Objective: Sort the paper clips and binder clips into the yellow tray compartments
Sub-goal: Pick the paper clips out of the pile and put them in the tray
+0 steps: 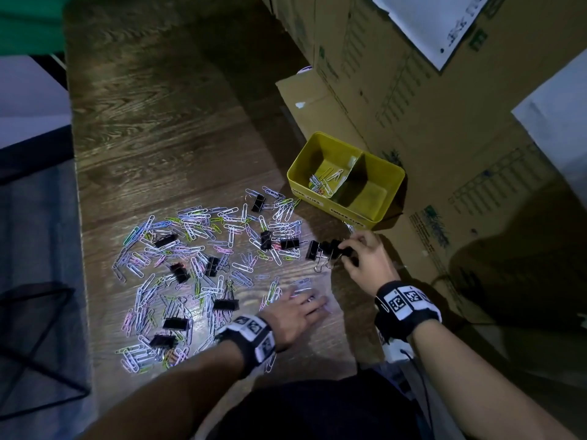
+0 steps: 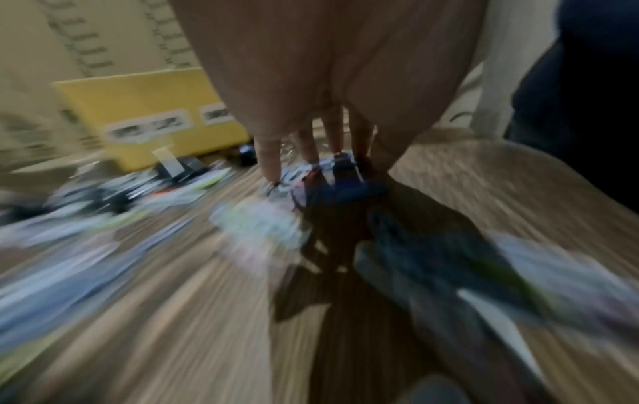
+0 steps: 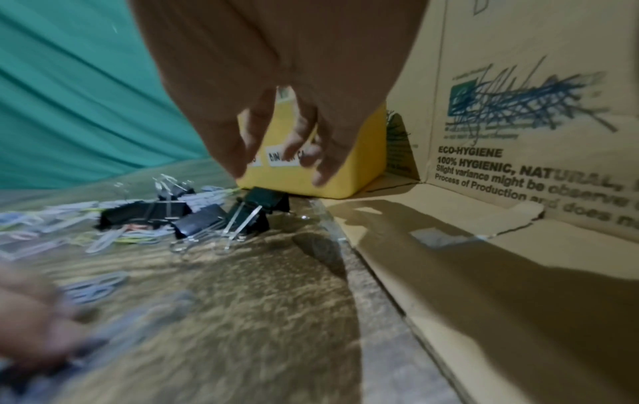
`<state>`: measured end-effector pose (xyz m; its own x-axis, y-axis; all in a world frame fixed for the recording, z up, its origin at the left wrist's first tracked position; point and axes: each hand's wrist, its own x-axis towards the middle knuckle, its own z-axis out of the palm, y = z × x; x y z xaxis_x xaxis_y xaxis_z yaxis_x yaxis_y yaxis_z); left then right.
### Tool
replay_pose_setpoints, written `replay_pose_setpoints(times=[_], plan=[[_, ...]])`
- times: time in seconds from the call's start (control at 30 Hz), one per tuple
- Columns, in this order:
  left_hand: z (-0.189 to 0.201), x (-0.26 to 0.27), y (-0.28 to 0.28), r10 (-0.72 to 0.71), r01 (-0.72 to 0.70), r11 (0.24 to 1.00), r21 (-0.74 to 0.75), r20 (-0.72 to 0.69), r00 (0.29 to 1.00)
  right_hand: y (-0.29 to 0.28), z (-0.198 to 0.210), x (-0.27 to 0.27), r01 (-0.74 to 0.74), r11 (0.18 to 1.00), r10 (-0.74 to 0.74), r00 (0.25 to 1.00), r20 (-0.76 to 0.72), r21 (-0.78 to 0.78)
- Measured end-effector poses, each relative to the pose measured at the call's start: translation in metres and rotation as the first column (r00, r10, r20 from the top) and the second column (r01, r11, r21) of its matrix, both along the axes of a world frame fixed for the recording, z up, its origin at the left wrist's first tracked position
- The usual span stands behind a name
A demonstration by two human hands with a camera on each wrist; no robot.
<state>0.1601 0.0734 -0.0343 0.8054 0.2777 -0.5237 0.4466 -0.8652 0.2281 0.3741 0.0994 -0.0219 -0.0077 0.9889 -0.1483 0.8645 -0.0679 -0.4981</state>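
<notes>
A yellow tray (image 1: pixel 330 209) with two compartments stands at the table's right edge; its left compartment holds a few paper clips (image 1: pixel 324 181), and the right one looks bare. Coloured paper clips (image 1: pixel 197 249) and black binder clips (image 1: pixel 211 266) lie scattered over the wood. My left hand (image 1: pixel 305 300) lies flat with spread fingers on some paper clips near the front; its wrist view is blurred, with the fingers (image 2: pixel 269 164) pointing down onto clips. My right hand (image 1: pixel 346 255) hovers with curved fingers just above a cluster of binder clips (image 1: pixel 320 249), (image 3: pixel 263 202), with no grip visible in the right wrist view.
Cardboard boxes (image 1: pixel 413 90) wall in the right side, and a flattened flap (image 3: pixel 466 246) lies beside the tray (image 3: pixel 359 169). The wooden table (image 1: pixel 158 122) ends at the left, where a black wire frame (image 1: pixel 38 344) stands. A green cloth (image 3: pixel 69 95) hangs behind.
</notes>
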Motion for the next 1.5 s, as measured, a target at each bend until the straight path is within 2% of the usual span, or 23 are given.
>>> replay_pose_setpoints(times=[0.07,0.13,0.23,0.33,0.43,0.5,0.67,0.77,0.9,0.97,1.03,1.13,1.2,1.3,1.4,1.5], plan=[[0.000,-0.029,0.000,0.044,-0.044,0.999,0.006,0.030,0.999,-0.008,0.008,-0.004,-0.044,0.998,0.045,0.999,-0.021,0.045],[0.002,-0.051,0.001,0.125,-0.133,0.990,0.052,0.135,0.983,-0.017,0.017,-0.013,-0.176,0.984,0.177,0.983,-0.052,0.013],[0.007,-0.064,0.009,0.371,-0.382,0.924,0.033,0.177,0.912,-0.030,0.022,-0.039,-0.381,0.896,0.382,0.923,-0.043,-0.227],[0.003,-0.059,0.013,0.519,-0.524,0.850,0.056,0.084,0.851,-0.039,0.008,-0.071,-0.296,0.829,0.358,0.933,0.045,-0.474],[0.000,-0.049,0.008,0.554,-0.552,0.831,0.066,-0.014,0.832,-0.043,0.002,-0.096,-0.199,0.857,0.330,0.920,0.209,-0.476],[-0.003,-0.045,0.002,0.575,-0.574,0.817,0.060,-0.011,0.818,-0.045,0.002,-0.109,-0.232,0.866,0.365,0.898,0.244,-0.442],[-0.009,-0.048,-0.009,0.613,-0.617,0.787,-0.003,0.113,0.782,-0.047,0.002,-0.122,-0.294,0.847,0.377,0.919,0.111,-0.443],[-0.016,-0.055,-0.011,0.664,-0.659,0.745,-0.103,0.219,0.716,-0.046,0.006,-0.120,-0.333,0.816,0.400,0.915,0.047,-0.472],[-0.012,-0.064,-0.005,0.760,-0.713,0.649,-0.264,0.203,0.617,-0.046,-0.001,-0.115,-0.333,0.823,0.383,0.924,0.016,-0.461],[-0.005,-0.067,0.000,0.792,-0.736,0.610,-0.293,0.256,0.555,-0.045,-0.005,-0.112,-0.305,0.828,0.332,0.943,-0.027,-0.470],[0.002,-0.069,0.006,0.848,-0.780,0.529,-0.335,0.243,0.471,-0.042,-0.005,-0.108,-0.256,0.836,0.244,0.966,-0.089,-0.485],[0.003,-0.075,0.016,0.946,-0.848,0.319,-0.424,0.093,0.310,-0.038,0.001,-0.101,-0.188,0.845,0.111,0.977,-0.180,-0.500],[0.006,-0.078,0.022,0.977,-0.841,0.184,-0.508,0.004,0.212,-0.034,0.003,-0.094,-0.184,0.852,0.077,0.970,-0.232,-0.490],[0.017,-0.086,0.034,0.988,-0.790,0.030,-0.613,-0.099,0.114,-0.029,0.003,-0.084,-0.160,0.855,-0.011,0.946,-0.324,-0.494],[0.034,-0.093,0.054,0.974,-0.740,-0.070,-0.669,-0.206,0.094,-0.022,0.007,-0.073,-0.133,0.871,-0.074,0.916,-0.393,-0.473],[0.060,-0.082,0.085,0.974,-0.643,-0.106,-0.759,-0.210,0.087,-0.011,0.020,-0.062,-0.067,0.888,-0.192,0.845,-0.500,-0.455]])
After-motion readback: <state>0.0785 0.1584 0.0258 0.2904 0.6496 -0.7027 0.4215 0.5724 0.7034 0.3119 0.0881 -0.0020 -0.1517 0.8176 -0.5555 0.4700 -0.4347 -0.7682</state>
